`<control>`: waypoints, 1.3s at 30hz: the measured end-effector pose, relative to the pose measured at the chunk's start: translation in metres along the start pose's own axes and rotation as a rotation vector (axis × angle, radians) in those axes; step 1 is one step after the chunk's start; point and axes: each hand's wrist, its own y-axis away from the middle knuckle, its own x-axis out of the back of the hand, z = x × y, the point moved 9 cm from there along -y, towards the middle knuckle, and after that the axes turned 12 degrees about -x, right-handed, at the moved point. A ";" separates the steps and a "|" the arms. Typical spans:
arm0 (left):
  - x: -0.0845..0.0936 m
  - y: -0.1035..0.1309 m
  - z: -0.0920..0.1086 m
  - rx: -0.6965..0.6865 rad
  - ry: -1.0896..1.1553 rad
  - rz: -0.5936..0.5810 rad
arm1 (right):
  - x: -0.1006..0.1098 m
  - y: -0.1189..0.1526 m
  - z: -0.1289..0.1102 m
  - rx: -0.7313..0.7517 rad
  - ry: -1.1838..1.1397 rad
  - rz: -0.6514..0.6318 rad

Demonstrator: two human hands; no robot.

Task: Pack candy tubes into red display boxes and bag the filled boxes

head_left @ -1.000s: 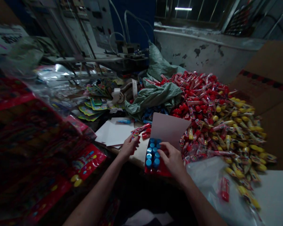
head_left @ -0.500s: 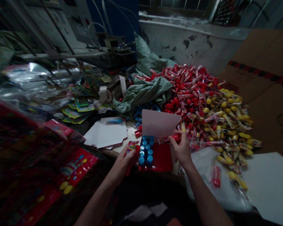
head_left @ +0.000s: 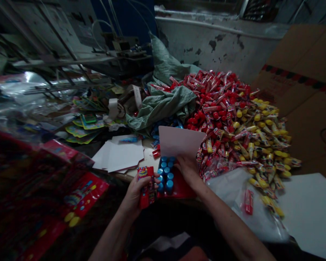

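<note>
A red box stands at the table's front edge, its pale lid raised at the back. Blue-capped tubes stand upright in rows in its left part. My left hand is closed around a few red tubes with printed wrappers, just left of the box. Inside the box, beside the blue caps, my right hand reaches down with fingers bent; what they hold, if anything, is hidden.
A large heap of red tubes and yellow-capped tubes rises behind and right. White cards, a green cloth sack and a plastic bag lie around. Printed red packaging stacks up at left, cardboard at right.
My right hand has moved left and down into the box; the red tube it held is now out of sight. My left hand has turned, showing more of its red tubes.
</note>
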 end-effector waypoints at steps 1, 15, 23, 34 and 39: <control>-0.002 0.000 0.000 0.004 0.009 -0.009 | -0.002 0.001 -0.005 -0.011 0.054 -0.014; -0.054 -0.008 -0.026 0.167 0.163 0.021 | 0.026 0.031 0.026 -0.131 -0.620 0.051; -0.089 -0.007 -0.049 0.071 0.122 -0.175 | 0.055 0.042 0.009 -0.028 -0.817 -0.214; -0.052 -0.021 -0.006 -0.260 -0.124 -0.048 | 0.043 0.021 0.058 -0.027 -0.289 0.361; -0.046 -0.020 -0.013 -0.229 -0.081 -0.029 | 0.020 0.010 0.036 0.023 -0.032 0.188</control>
